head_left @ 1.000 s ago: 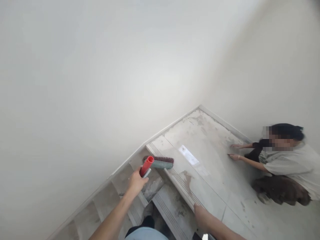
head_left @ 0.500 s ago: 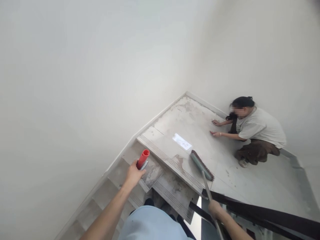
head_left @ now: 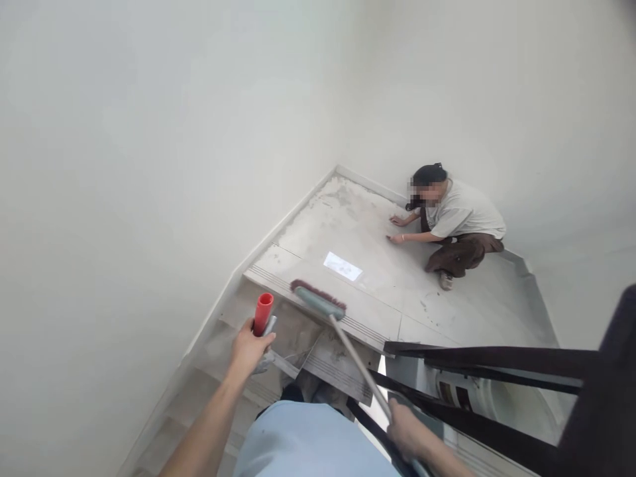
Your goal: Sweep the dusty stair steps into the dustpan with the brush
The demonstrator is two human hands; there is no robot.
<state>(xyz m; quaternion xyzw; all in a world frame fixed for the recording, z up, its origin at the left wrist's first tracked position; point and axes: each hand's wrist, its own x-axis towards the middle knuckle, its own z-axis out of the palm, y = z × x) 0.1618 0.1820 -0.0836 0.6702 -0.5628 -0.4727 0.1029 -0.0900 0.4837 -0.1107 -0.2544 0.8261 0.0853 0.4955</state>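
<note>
My right hand [head_left: 405, 427] is wrapped round the metal pole of a broom [head_left: 318, 301] with a grey-green head and dark reddish bristles. The broom head rests at the grooved front edge of the landing [head_left: 368, 215], bristles turned toward the far side. In my left hand [head_left: 248, 348], held over the stairs, is a red hollow tube [head_left: 263, 313] with its open end up. A grey bar lies alongside the tube in the same grip. The lower end of what I hold there is mostly hidden by my hand.
A person [head_left: 462, 218] crouches on the landing by the far wall, both hands on the floor. Steps [head_left: 213, 348] descend at the left. A dark railing [head_left: 487, 364] crosses the lower right, with a white bucket [head_left: 501, 401] behind it. Light patches the landing floor.
The broom head has moved left and back, off the patchy tile to the landing's front edge. The view has turned slightly right. My left hand keeps its hold.
</note>
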